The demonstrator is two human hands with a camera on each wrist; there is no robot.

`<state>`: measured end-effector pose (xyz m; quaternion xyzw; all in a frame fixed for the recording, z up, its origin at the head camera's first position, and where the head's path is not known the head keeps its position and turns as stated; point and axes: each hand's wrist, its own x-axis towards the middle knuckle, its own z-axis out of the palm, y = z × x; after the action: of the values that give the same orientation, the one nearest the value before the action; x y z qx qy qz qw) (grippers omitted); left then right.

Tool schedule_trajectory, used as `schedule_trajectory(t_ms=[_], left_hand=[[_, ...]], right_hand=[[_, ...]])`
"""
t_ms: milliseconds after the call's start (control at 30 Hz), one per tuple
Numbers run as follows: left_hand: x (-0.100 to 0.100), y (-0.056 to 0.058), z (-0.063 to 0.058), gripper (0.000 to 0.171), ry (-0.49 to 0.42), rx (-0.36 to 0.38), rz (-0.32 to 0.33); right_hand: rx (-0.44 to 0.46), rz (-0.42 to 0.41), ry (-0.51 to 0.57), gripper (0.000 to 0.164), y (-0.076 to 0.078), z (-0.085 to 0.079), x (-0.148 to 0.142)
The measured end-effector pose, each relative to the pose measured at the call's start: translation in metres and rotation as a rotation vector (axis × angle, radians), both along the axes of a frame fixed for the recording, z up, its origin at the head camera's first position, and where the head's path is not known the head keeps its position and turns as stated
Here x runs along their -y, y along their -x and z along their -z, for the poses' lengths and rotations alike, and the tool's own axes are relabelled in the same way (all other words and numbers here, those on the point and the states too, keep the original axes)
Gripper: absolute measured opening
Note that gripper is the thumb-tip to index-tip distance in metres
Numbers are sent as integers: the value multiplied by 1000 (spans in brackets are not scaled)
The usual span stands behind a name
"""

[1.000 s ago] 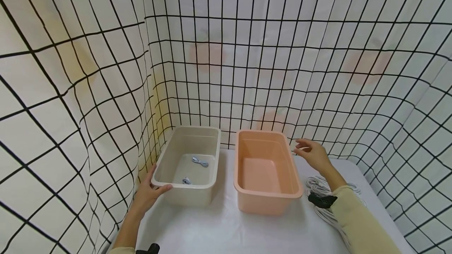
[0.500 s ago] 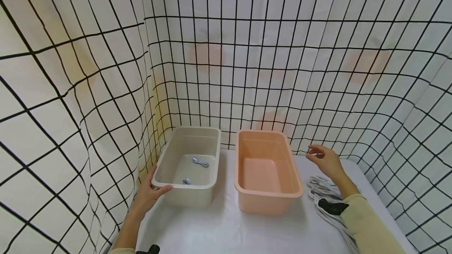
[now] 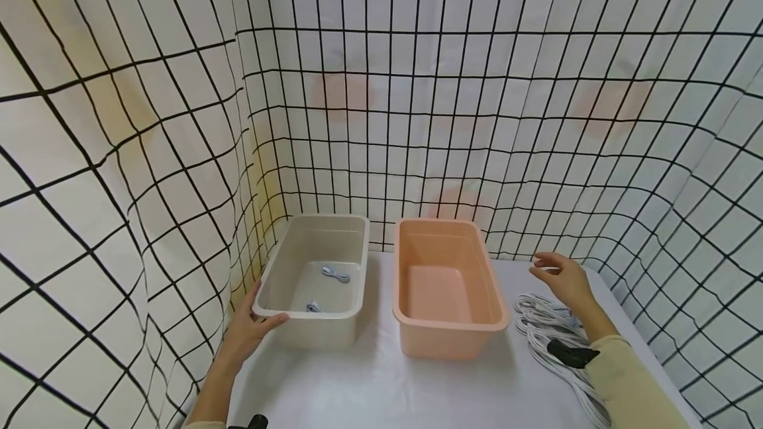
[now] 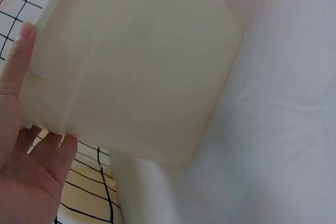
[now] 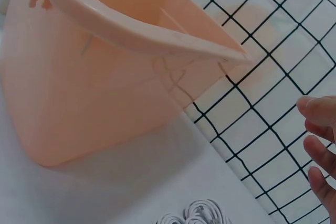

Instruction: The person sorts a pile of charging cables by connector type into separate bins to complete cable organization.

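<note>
My left hand [image 3: 246,331] grips the near left corner of a beige plastic bin [image 3: 318,333], thumb along the front rim and fingers at the left side. In the left wrist view the bin's outer wall [image 4: 136,72] fills the middle. Two small tied cables [image 3: 336,275] lie on its floor. My right hand [image 3: 566,281] hovers beyond a pile of white cables [image 3: 542,323], fingers loosely bent and holding nothing. At the right edge of the right wrist view, the fingertips [image 5: 315,109] are apart from everything.
A peach plastic bin [image 3: 453,336] with nothing inside stands beside the beige one. Both are on a white-covered table [image 3: 381,389]. Black netting [image 3: 411,111] over white sheets closes in the back and both sides.
My right hand has moved right and slightly nearer, away from the peach bin toward the cable pile. My left hand keeps its place on the beige bin. The view has shifted slightly.
</note>
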<state>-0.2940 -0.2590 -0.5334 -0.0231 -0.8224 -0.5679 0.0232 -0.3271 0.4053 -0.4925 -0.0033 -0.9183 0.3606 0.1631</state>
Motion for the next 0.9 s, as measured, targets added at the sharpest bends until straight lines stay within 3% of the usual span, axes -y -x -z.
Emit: schedule_trajectory(t_ms=[333, 567, 900], left_hand=[[-1, 4, -1, 113, -5, -14, 2], [-2, 4, 0, 112, -2, -9, -2], [1, 3, 4, 114, -14, 3, 1]], right_hand=[[24, 54, 9, 56, -5, 7, -14], [26, 90, 37, 55, -17, 19, -22], [87, 305, 123, 55, -33, 60, -36]])
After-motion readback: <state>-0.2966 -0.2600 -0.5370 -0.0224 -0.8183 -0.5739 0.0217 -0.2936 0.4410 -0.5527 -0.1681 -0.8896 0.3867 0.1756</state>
